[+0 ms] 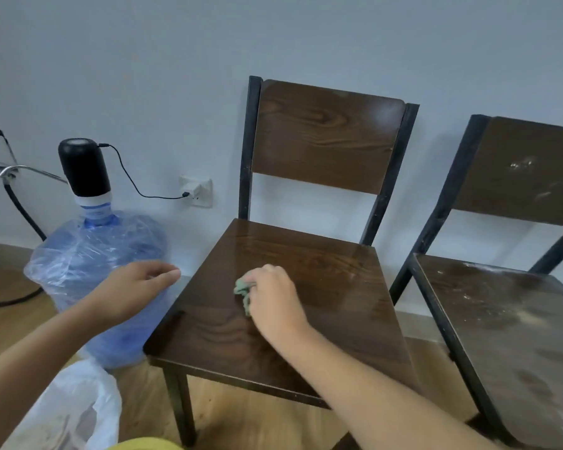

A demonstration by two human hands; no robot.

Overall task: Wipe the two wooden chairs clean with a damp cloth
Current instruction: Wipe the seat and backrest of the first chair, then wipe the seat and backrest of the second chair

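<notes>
Head view: two wooden chairs stand side by side against a pale wall. The near chair (306, 271) fills the middle of the frame; its dark seat looks glossy and streak-wet. The second chair (507, 306) sits at the right edge, its seat and backrest covered with pale dusty smears.

The right hand (273, 300) rests on the middle of the near chair's seat, its grip clenched around a bunched green cloth (243, 295), which pokes out on the hand's left side and touches the wood. The left hand (137, 287) hovers left of the seat's edge, fingers loosely curled, grasping nothing.

At centre left, a blue water jug (98, 271) wrapped in clear plastic stands on the floor, topped by a black pump (83, 167) whose cable runs to a wall socket (197, 191). A white plastic bag (75, 407) lies at lower left.
</notes>
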